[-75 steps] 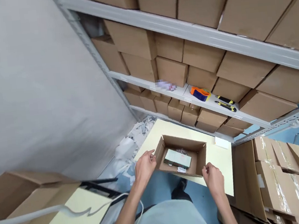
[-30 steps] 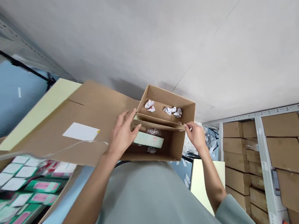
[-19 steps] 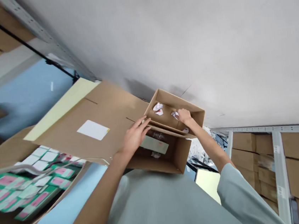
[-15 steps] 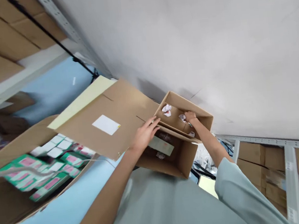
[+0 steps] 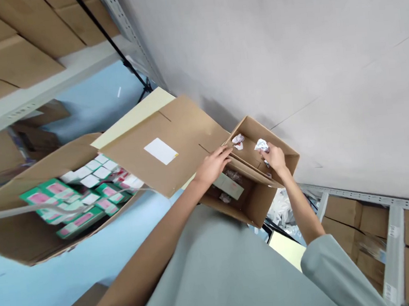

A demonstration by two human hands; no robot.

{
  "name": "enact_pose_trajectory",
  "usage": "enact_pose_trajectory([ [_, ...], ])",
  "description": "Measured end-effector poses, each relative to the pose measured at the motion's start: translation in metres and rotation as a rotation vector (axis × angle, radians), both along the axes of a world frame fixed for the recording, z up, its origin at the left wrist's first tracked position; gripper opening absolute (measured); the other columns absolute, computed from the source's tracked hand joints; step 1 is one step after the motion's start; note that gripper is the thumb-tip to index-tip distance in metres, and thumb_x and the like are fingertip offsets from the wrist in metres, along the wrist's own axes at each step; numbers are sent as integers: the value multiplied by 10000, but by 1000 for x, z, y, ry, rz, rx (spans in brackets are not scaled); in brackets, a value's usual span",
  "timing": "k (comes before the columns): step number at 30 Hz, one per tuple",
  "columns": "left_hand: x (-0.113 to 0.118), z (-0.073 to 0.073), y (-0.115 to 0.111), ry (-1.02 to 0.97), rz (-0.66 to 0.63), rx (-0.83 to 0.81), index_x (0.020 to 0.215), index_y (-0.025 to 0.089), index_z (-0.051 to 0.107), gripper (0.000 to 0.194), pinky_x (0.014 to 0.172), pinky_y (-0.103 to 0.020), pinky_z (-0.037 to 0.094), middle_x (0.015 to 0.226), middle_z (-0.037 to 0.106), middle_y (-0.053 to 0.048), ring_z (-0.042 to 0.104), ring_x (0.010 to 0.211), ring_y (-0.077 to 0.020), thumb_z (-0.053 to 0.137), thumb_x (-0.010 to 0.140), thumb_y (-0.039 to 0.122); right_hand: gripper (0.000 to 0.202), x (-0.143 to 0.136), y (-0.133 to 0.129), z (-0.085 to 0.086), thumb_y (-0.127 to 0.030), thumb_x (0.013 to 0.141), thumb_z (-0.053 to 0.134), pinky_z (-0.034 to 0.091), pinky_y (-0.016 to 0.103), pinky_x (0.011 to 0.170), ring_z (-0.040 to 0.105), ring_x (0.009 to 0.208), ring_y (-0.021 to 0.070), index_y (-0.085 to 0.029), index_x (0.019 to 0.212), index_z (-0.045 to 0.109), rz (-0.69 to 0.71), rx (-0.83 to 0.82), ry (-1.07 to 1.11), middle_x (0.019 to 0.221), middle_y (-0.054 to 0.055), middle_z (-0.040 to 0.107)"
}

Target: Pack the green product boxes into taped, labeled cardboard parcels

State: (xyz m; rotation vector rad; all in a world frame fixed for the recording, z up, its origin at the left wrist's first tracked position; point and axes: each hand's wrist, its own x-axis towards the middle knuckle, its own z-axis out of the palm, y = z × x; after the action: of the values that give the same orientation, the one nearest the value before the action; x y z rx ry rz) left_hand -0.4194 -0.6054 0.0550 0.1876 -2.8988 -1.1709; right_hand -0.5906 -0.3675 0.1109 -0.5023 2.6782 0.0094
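Note:
My right hand (image 5: 275, 157) pinches a crumpled white paper wad (image 5: 261, 145) above the far cardboard box (image 5: 291, 161). Inside that box lies a second crumpled wad (image 5: 238, 141), white with some red, and small scraps are partly hidden by my right hand. My left hand (image 5: 213, 165) rests with outstretched fingers at the left corner of the far box's rim. Against my body stands a nearer open cardboard box (image 5: 263, 207), which holds a pale flat carton (image 5: 229, 185) and some clear crumpled wrap.
A flat cardboard flap with a white label (image 5: 161, 151) extends left. Further left, a large carton (image 5: 13, 243) holds several green, pink and white small boxes (image 5: 80, 219). A grey wall rises ahead. Shelves with cartons (image 5: 342, 216) stand right; clear plastic bags (image 5: 283, 213) lie below.
My right hand has lifted the crumpled paper wad from the bottom of the far box. My left hand stays at the box corner. The view has shifted slightly.

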Motion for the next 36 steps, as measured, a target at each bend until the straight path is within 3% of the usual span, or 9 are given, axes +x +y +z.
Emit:
enact_pose_trajectory([
  [3, -1, -1, 1, -5, 13, 10, 1571, 265, 654, 466, 1196, -438, 565, 1631, 624, -125, 713, 1370, -305, 528, 1126, 327, 440, 54, 19, 43, -586, 1075, 638, 510, 279, 724, 744, 778, 234, -174, 1163, 763, -175, -314, 86, 911, 91, 829],
  [6, -4, 0, 0, -23, 14, 12, 1582, 284, 647, 475, 1164, -427, 583, 1616, 636, -118, 737, 1321, -301, 525, 1124, 327, 440, 115, 22, 64, -596, 1058, 628, 540, 276, 703, 725, 743, 217, -201, 1196, 764, -238, -520, -20, 938, 68, 834],
  [9, -6, 1, -1, -3, -11, 27, 1590, 298, 639, 487, 1150, -408, 590, 1596, 651, -109, 739, 1314, -286, 508, 1120, 292, 351, 154, 7, 52, -562, 1025, 694, 536, 264, 706, 725, 735, 211, -226, 1081, 778, -178, -521, -168, 884, 36, 828],
  [13, -6, 4, -1, 8, -25, 19, 1589, 286, 636, 490, 1175, -387, 572, 1600, 653, -99, 725, 1345, -274, 507, 1116, 275, 242, 164, -29, 10, -476, 1021, 749, 510, 252, 736, 768, 807, 220, -236, 1014, 778, -87, -346, -283, 908, 33, 839],
  [18, -3, 7, -1, -15, -26, 27, 1571, 260, 653, 476, 1187, -424, 564, 1621, 633, -128, 719, 1362, -299, 508, 1118, 285, 317, 159, -54, -9, -427, 1007, 790, 519, 266, 799, 811, 972, 258, -253, 1273, 784, -27, -191, -400, 1023, 47, 860],
  [23, -2, 6, -1, -19, -18, 12, 1595, 277, 633, 494, 1139, -410, 590, 1621, 638, -123, 738, 1323, -303, 497, 1120, 302, 332, 142, -35, 31, -435, 1068, 696, 550, 262, 841, 805, 903, 215, -289, 1355, 780, -23, -327, -250, 983, 12, 854],
  [28, -2, 2, -1, -8, 0, 41, 1585, 274, 643, 481, 1149, -402, 583, 1614, 642, -127, 739, 1316, -290, 501, 1127, 325, 333, 70, -33, 53, -467, 1114, 611, 543, 261, 855, 796, 903, 207, -269, 1307, 798, 4, -317, -45, 991, 25, 849],
  [31, -2, -1, -1, -13, 4, 49, 1573, 273, 653, 469, 1144, -405, 586, 1611, 644, -128, 738, 1321, -290, 494, 1136, 334, 359, 19, -62, 23, -481, 1102, 651, 535, 283, 905, 806, 1071, 260, -261, 1354, 784, 73, -128, -118, 1123, 70, 861],
  [36, 1, -6, -1, -31, 9, -1, 1580, 273, 645, 469, 1117, -412, 606, 1619, 642, -125, 748, 1312, -302, 499, 1139, 335, 467, -29, -118, -58, -512, 999, 808, 555, 309, 932, 792, 1137, 292, -124, 1257, 827, 102, 126, -226, 1272, 204, 830],
])
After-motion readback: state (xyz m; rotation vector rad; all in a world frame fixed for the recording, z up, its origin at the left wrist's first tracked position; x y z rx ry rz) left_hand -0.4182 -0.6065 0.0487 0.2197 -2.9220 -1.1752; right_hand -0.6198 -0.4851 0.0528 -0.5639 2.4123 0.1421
